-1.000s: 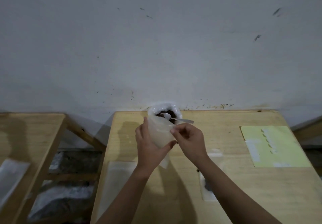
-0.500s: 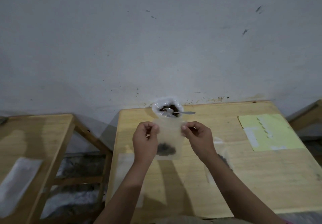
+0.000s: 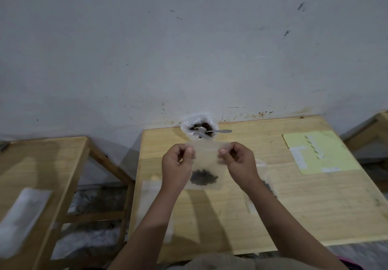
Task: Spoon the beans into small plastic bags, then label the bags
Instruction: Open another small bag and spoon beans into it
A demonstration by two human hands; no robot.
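left hand [image 3: 176, 168] pinches small bag [image 3: 206, 164] top-left corner | right hand [image 3: 238, 161] pinches top-right | beans [image 3: 203, 177] pooled at bag bottom, between wrists | bean sack [image 3: 199, 130] with spoon [image 3: 212, 131] just beyond hands

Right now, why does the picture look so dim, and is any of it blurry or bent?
Head view: the light is low and soft, with the arms casting long shadows on the table. The white sheet at the left edge is smeared. The wide lens bows the table's edges. The bag between the left hand and right hand is sharp enough to show the beans.
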